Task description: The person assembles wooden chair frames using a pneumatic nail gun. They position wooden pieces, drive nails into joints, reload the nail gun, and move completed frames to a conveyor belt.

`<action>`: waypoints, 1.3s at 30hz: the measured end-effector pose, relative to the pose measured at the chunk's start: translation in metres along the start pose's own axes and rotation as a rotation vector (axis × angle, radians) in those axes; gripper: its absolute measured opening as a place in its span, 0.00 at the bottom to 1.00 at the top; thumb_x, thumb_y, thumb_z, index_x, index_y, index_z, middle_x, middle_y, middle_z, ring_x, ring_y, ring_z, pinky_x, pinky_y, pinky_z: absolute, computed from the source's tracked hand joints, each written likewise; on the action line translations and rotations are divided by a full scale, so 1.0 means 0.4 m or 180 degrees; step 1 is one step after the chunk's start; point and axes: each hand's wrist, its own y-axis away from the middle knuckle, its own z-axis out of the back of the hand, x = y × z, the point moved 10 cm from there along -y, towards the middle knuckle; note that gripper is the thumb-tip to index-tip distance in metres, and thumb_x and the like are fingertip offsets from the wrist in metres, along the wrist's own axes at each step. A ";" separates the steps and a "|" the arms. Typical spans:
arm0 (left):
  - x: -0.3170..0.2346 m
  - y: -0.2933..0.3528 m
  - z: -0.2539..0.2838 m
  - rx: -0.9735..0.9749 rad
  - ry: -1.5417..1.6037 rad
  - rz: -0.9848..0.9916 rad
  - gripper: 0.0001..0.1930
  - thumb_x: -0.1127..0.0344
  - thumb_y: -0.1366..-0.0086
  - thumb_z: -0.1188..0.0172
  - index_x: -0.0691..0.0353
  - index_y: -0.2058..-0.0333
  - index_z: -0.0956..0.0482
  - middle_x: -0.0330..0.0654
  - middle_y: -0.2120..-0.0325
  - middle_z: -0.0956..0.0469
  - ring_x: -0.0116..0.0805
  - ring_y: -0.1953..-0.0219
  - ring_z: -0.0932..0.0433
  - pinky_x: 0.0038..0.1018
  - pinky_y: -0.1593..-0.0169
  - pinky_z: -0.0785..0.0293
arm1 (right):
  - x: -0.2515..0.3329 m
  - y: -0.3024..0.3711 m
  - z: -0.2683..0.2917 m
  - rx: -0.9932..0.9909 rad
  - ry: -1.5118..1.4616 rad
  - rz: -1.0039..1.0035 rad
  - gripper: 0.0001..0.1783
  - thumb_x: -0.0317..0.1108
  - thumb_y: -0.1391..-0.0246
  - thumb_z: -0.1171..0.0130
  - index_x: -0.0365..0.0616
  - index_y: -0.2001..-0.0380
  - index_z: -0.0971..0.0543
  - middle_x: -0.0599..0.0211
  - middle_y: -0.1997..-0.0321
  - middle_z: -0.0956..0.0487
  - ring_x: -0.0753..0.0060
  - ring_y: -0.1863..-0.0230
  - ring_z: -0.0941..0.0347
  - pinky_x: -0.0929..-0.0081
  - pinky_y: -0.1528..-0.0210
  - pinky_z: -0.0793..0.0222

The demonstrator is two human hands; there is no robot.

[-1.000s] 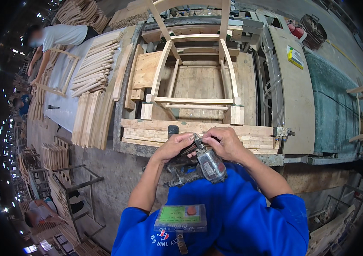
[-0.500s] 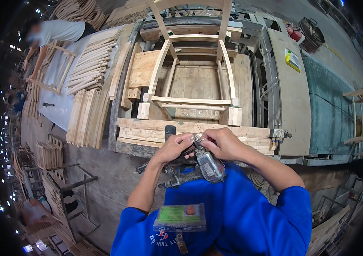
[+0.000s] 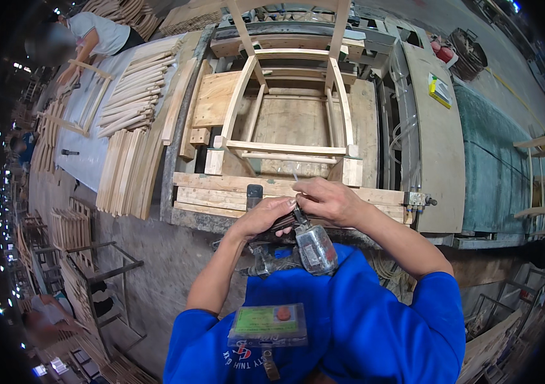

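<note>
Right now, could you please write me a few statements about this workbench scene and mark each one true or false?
1. Both hands are on a metal power tool held close to the chest. True: the left hand and right hand grip the power tool.
2. A finished chair with a cushion stands on the bench. False: a bare wooden chair frame lies there.
3. Loose wooden slats are stacked left of the bench. True: the wooden slats lie beside it.
4. The person wears a red shirt. False: the shirt is blue.
5. Nobody else is in view. False: another person works at the upper left.
</note>
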 end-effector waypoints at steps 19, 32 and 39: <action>-0.010 -0.011 -0.009 0.0020 -0.0114 0.0092 0.20 0.54 0.18 0.55 0.66 0.53 0.23 0.36 0.75 0.23 0.20 0.77 0.28 0.18 0.74 0.30 | -0.073 0.147 -0.027 -0.0592 -0.1154 -0.2018 0.06 0.30 0.38 0.37 0.38 0.64 0.17 0.53 0.70 0.17 0.51 0.70 0.18 0.61 0.66 0.23; -0.037 -0.007 -0.017 -0.0069 -0.0450 0.0099 0.20 0.53 0.19 0.56 0.64 0.58 0.22 0.34 0.75 0.24 0.18 0.77 0.29 0.17 0.73 0.31 | -0.121 0.154 -0.062 0.0156 -0.1825 -0.2858 0.12 0.36 0.36 0.39 0.39 0.69 0.15 0.59 0.79 0.19 0.63 0.77 0.21 0.66 0.70 0.27; -0.044 0.004 -0.012 -0.0186 -0.0500 0.0019 0.19 0.56 0.19 0.56 0.66 0.54 0.22 0.36 0.76 0.22 0.19 0.78 0.29 0.18 0.73 0.32 | -0.125 0.137 -0.066 0.0009 -0.1602 -0.2951 0.14 0.36 0.38 0.39 0.39 0.74 0.16 0.51 0.78 0.20 0.51 0.77 0.21 0.61 0.70 0.28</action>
